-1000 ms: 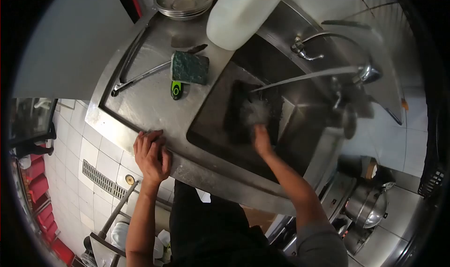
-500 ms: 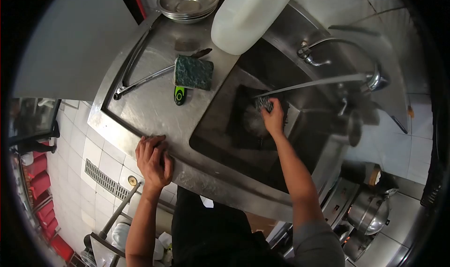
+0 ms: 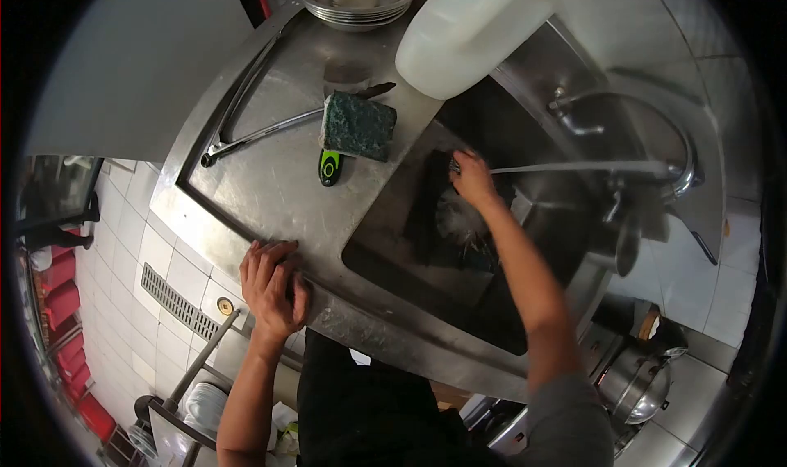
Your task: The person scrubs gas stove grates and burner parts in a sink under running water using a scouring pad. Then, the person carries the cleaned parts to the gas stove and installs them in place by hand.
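Moved up-sink (image 3: 384, 231): right hand (image 3: 472, 179), fingers gripping probable scourer (image 3: 454, 165), blurred; I judge light, springy, best back-held. Left hand (image 3: 273, 291): loosely curled.

scrubber (image 3: 453, 165): mostly hidden | dark item (image 3: 425, 213): blurred | jug (image 3: 467, 37): cut off

Rests the left hand (image 3: 275, 288) back upward, fingers (image 3: 264, 258) loosely bent; extends the right arm (image 3: 529, 295) farther forward than the left arm (image 3: 250, 393). Holds the right hand (image 3: 474, 179) curled inward in a grip.
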